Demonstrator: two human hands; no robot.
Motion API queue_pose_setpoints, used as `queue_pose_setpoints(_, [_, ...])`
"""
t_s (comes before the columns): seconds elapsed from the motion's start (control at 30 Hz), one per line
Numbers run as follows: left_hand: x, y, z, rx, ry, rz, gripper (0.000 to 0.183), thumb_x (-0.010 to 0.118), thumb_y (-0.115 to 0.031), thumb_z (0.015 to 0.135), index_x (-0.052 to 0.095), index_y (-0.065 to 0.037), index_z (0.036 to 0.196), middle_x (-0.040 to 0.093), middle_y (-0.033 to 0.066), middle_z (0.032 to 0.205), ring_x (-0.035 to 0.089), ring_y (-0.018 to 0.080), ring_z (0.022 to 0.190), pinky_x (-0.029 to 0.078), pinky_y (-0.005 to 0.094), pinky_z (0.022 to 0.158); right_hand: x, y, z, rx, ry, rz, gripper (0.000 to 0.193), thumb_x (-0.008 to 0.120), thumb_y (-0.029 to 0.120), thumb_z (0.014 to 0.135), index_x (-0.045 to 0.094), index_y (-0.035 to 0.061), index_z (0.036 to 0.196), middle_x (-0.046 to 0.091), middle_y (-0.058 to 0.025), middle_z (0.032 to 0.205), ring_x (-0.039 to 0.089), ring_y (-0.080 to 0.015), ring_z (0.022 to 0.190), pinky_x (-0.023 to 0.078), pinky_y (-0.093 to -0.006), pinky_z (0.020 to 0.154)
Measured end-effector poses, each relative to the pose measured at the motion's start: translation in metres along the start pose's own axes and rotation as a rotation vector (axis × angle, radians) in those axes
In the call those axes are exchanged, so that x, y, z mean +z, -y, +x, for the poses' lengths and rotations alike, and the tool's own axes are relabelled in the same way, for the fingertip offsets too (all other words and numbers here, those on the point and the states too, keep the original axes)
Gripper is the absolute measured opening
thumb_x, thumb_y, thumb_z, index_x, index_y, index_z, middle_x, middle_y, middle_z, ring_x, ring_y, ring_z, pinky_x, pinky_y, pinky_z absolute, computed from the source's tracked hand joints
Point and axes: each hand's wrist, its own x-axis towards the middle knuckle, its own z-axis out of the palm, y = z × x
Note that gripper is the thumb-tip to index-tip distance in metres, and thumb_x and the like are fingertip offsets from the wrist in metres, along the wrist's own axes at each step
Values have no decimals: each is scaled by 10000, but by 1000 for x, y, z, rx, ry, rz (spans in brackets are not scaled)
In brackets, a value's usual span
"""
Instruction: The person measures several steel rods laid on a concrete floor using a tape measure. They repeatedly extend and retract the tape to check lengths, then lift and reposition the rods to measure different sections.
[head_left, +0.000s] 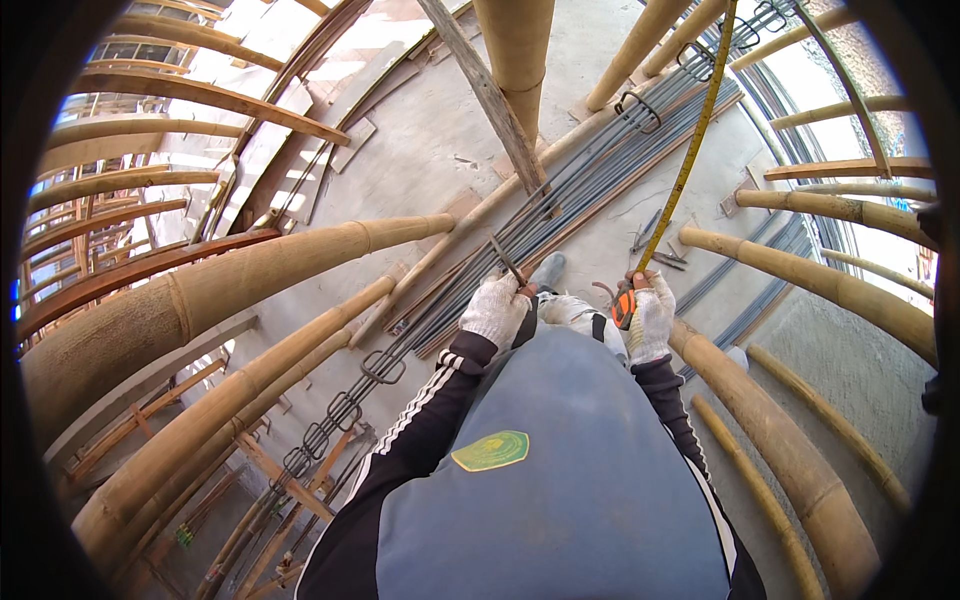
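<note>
My right hand (654,318), in a white knit glove, is closed around an orange and black tape measure (624,306). Its yellow blade (688,160) runs out upward, bowing slightly, to the far right. Also gloved in white, my left hand (497,312) grips a thin dark metal tool (507,260) pointing away from me; its kind is unclear because my fingers hide the rest. Just beyond and left of that hand lies a long bundle of grey steel rebar (560,195) on the floor. Bent rebar stirrups (382,367) sit along the bars.
Thick bamboo poles (330,252) rise all around me, with several more (830,275) on the right. A wooden plank (480,80) leans ahead. Tools resembling pliers (668,260) lie on the concrete floor (400,180) beyond my right hand. More rebar (745,305) lies at right.
</note>
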Motion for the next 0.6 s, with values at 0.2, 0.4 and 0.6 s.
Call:
queue_pose_setpoints(0.2, [-46,-43,4,-67,39,-164,283,681,-295,997,753,-38,1090,716,253,921,711,392,895,544,457,782,2,7,6,-25,92,-64,236,624,239,1059,633,10,1113,676,-90,891,641,-136,698,548,-286,590])
queue_pose_setpoints(0.4, [-77,-36,42,-158,18,-283,414,669,-335,1016,697,61,902,576,77,665,518,143,662,440,348,636,4,11,7,-31,104,-75,232,624,233,1057,640,6,1100,671,-86,880,628,-128,677,531,-281,574])
queue_pose_setpoints(0.6, [-84,-7,88,-304,147,-480,310,657,-305,1025,773,-18,1042,656,-6,737,496,65,559,383,268,500,-3,2,7,-97,114,-80,192,630,200,1059,660,10,1063,650,-55,853,558,-81,584,456,-247,501])
